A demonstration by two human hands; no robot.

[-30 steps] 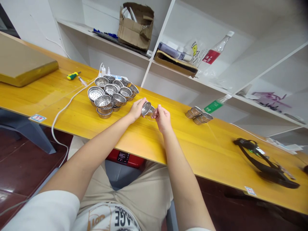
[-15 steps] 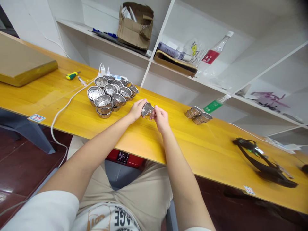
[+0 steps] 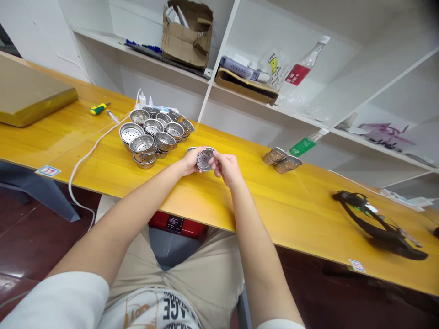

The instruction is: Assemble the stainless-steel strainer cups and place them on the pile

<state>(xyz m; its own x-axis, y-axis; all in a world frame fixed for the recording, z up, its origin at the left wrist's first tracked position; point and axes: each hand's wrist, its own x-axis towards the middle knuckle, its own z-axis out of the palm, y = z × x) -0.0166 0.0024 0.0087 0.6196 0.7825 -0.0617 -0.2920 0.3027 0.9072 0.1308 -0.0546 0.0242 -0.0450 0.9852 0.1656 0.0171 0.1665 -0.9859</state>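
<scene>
Over the middle of the table, a small perforated metal strainer cup [image 3: 205, 160] is tilted with its open mouth facing me. My left hand [image 3: 190, 161] is closed around its left side. Part of another metal rim shows just behind those fingers. At the right edge of the cup, my right hand [image 3: 225, 168] has its thumb and fingers pinched together on the rim. Several similar perforated cups [image 3: 143, 144] stand stacked in a cluster to the left of my hands. A smaller group of stacked cups [image 3: 287, 164] stands to the right.
A green-labelled bottle [image 3: 303, 145] lies behind the right-hand cups. A black headset with a strap [image 3: 377, 228] rests farther right. On the left are a screwdriver [image 3: 98, 108], a white cable [image 3: 98, 145] and a large flat box [image 3: 34, 93]. White shelving [image 3: 236, 98] backs the yellow table [image 3: 254, 201].
The cup has turned so that its perforated inside faces me. My right hand has shifted slightly left onto its rim. The whole view has moved a little.
</scene>
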